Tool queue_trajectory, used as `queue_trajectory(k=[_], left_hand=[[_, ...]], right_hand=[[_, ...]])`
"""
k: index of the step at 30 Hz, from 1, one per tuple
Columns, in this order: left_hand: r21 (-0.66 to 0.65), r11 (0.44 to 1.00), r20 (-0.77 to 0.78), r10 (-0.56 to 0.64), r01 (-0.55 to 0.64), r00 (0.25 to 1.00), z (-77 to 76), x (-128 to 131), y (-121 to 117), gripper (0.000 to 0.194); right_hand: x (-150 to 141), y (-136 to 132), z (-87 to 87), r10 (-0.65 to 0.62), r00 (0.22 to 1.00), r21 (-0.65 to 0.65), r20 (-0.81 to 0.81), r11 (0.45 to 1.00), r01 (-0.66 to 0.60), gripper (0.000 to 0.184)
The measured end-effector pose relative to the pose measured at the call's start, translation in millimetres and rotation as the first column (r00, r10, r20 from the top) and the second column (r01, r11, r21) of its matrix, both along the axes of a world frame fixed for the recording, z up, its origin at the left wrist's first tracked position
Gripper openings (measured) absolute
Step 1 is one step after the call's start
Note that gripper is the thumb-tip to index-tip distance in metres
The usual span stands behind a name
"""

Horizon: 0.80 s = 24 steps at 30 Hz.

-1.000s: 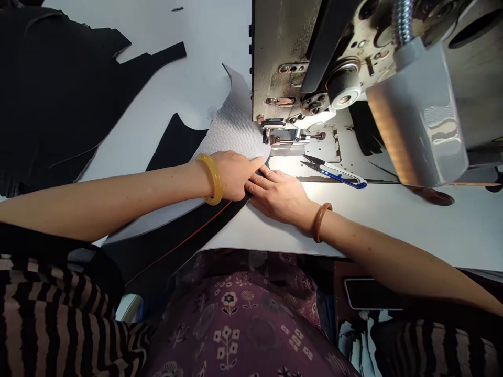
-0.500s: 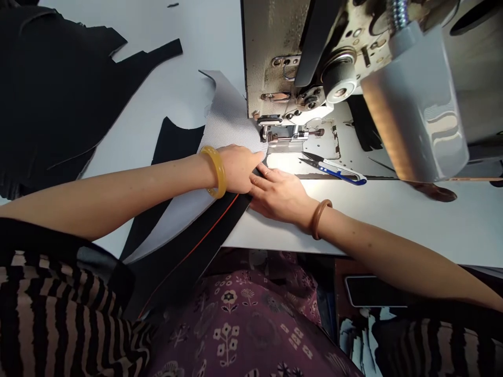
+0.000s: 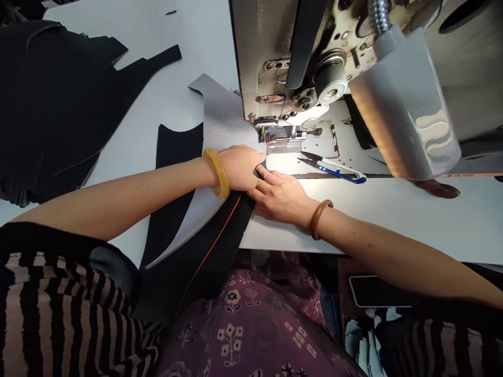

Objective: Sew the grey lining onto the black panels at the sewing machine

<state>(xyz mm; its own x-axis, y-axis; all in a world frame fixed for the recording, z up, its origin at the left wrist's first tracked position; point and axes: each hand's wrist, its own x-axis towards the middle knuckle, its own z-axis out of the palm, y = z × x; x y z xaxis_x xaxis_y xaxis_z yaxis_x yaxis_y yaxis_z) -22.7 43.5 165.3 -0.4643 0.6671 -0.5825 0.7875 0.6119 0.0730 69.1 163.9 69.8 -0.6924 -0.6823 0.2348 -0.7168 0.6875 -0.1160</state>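
My left hand point(image 3: 239, 167) lies on a grey mesh-backed piece point(image 3: 223, 120), its fingers pressed down close to the presser foot point(image 3: 264, 125) of the sewing machine point(image 3: 314, 57). Beside it my right hand point(image 3: 280, 195) rests with fingers stretched flat along the edge of a black fabric strip with an orange line point(image 3: 220, 230). That strip runs off the table edge toward my lap. Both hands touch each other at the fingertips just in front of the needle.
Thread snips with a blue handle point(image 3: 334, 168) lie on the machine bed to the right. A pile of black cut pieces point(image 3: 51, 94) covers the table's left side. A lamp point(image 3: 401, 99) hangs from the machine. A phone point(image 3: 377, 297) sits below the table edge.
The grey piece and black strip have swung round under the presser foot, their tail moving right and toward my lap. Both hands stayed pressed on the fabric and turned with it.
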Motion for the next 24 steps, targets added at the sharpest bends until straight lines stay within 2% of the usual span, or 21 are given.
queue_trajectory(k=[4, 9, 13, 16, 20, 24], left_hand=[[0.016, 1.000, -0.011, -0.012, 0.012, 1.000, -1.3, -0.9, -2.1, 0.029], [-0.001, 1.000, -0.028, -0.024, 0.024, 0.999, -0.3, 0.4, -3.2, 0.031], [0.011, 1.000, -0.026, -0.017, 0.017, 1.000, -1.4, -1.4, -4.6, 0.031], [0.022, 1.000, -0.026, -0.015, 0.015, 1.000, -2.3, -2.7, -5.4, 0.036], [0.049, 0.999, -0.003, 0.021, -0.021, 1.000, -2.0, -3.3, -4.9, 0.040], [0.055, 0.996, 0.000, 0.076, -0.076, 0.997, -2.5, -4.3, -4.9, 0.040]], right_hand=[[3.3, -2.6, -1.8, 0.052, 0.998, 0.013, -0.045, 0.999, -0.051, 0.040], [2.9, -3.8, -2.3, 0.033, 0.999, -0.030, 0.021, 0.999, -0.032, 0.048], [5.4, -5.8, 1.0, 0.098, 0.995, -0.037, 0.008, 0.995, -0.098, 0.046], [3.8, -5.6, 1.4, 0.081, 0.996, -0.057, 0.033, 0.995, -0.079, 0.045], [-1.1, -3.7, 1.3, 0.029, 0.997, -0.056, 0.068, 0.998, -0.025, 0.044], [2.6, -5.5, 3.0, 0.090, 0.996, -0.029, -0.010, 0.995, -0.090, 0.043]])
